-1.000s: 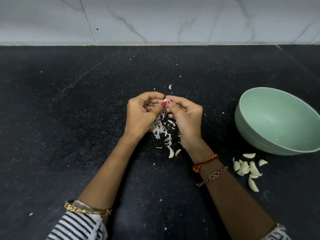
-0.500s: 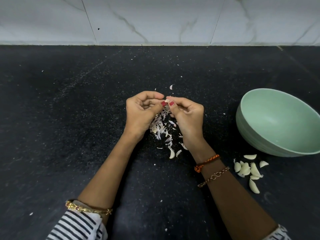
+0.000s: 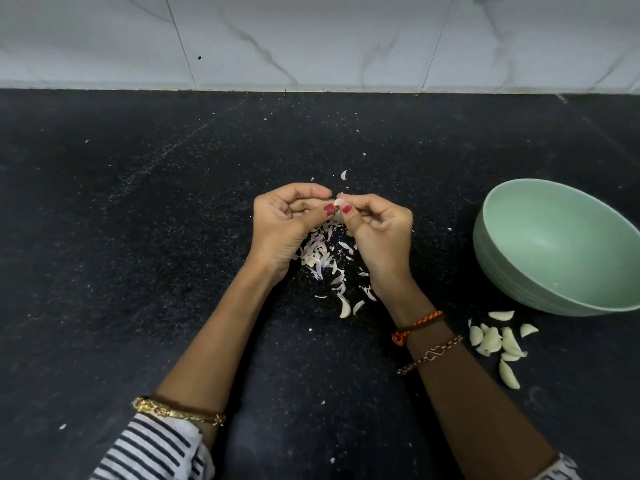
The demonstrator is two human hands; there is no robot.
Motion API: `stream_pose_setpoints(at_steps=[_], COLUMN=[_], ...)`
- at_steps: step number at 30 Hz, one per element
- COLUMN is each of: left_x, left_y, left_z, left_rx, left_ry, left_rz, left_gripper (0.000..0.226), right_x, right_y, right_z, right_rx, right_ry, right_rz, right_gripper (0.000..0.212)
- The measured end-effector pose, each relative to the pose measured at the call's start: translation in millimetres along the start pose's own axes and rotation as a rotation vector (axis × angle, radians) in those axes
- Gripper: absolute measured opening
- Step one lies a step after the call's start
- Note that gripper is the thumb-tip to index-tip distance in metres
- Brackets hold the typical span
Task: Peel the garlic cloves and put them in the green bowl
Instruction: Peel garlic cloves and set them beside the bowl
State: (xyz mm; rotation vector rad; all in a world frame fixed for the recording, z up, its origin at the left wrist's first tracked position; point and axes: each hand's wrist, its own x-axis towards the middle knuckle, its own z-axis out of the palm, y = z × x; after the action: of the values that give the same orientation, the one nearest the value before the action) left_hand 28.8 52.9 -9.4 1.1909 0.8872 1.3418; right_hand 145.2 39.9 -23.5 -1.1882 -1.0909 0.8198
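My left hand (image 3: pixel 287 230) and my right hand (image 3: pixel 379 237) meet above the black counter and both pinch one small garlic clove (image 3: pixel 338 203) between thumbs and fingertips. Most of the clove is hidden by the fingers. Under the hands lies a heap of papery garlic skins (image 3: pixel 323 258). The green bowl (image 3: pixel 512 258) stands at the right, tilted toward me, and I see nothing in it. Several pale cloves (image 3: pixel 495 339) lie on the counter just in front of the bowl, beside my right forearm.
The black stone counter (image 3: pixel 138 237) runs back to a white marble-tiled wall (image 3: pixel 311 39). A stray skin piece (image 3: pixel 344 174) lies beyond the hands, and two larger pale pieces (image 3: pixel 346 308) sit between my wrists. Tiny flakes are scattered around.
Both hands stay together on the clove with only small finger shifts. The view has drifted slightly.
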Motion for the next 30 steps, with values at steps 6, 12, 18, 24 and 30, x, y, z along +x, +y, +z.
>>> stream_pose_setpoints(at_steps=[6,12,18,24,30], left_x=[0.3,1.8,3.8,5.6,2.0], left_y=[-1.1,-2.5,-2.5,-1.1,0.0], left_z=[-1.1,-1.0,0.6,-2.4,-1.3], left_rx=[0.009,-0.083,-0.145,-0.144,-0.028], left_ry=[0.026,0.033,0.087,0.163,0.079], left_rz=[-0.016,-0.098,-0.112,-0.077,0.033], left_gripper=[0.020,0.028,0.026,0.026,0.017], right_x=[-1.2,-3.3,-4.6,-6.0,-5.7], right_y=[3.4,6.8,1.1,-6.0,-5.7], right_z=[1.7,4.6,8.5,5.9,4.7], right_rx=[-0.071,-0.138,0.029,0.249,0.150], right_ry=[0.016,0.041,-0.012,-0.103,-0.082], right_rz=[-0.093,-0.202,-0.163,0.013,0.049], right_gripper=[0.013,0.012,0.023,0.022,0.020])
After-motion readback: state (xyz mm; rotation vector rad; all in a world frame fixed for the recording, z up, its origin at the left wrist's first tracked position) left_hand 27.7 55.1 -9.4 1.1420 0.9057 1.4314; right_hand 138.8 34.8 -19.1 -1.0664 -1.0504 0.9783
